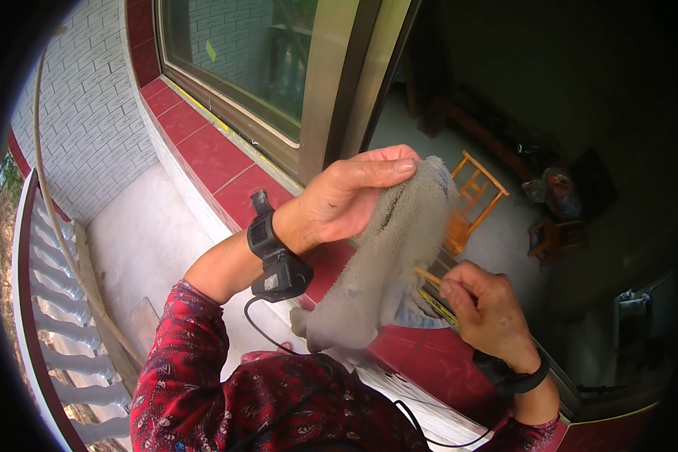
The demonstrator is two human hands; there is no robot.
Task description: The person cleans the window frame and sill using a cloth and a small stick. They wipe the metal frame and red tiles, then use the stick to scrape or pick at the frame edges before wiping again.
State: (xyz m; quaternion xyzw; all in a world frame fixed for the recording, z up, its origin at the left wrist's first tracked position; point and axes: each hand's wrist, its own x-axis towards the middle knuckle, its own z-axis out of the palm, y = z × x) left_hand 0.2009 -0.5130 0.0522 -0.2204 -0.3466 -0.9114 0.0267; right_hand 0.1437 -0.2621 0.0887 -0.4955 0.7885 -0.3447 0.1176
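My left hand (356, 192) pinches the top end of a grey-beige terry cloth (401, 243) between thumb and fingers. The cloth hangs down in a long fold, with bluish patches at its edges, in front of the window opening. A thin wooden stick (427, 276) pokes out of my right hand (489, 311), its tip close to the cloth. Whether the tip touches the cloth I cannot tell. Part of the cloth's lower end is over the red-tiled window sill (424, 353). Both wrists carry black straps, the left one with a small black device (282, 277).
A metal window frame (327, 85) with a glass pane (237, 62) stands at the upper left. Through the opening are a wooden chair (474, 198) and a small stool (556, 237). A white balustrade (68, 316) and a long hose or cable (45, 175) run along the left.
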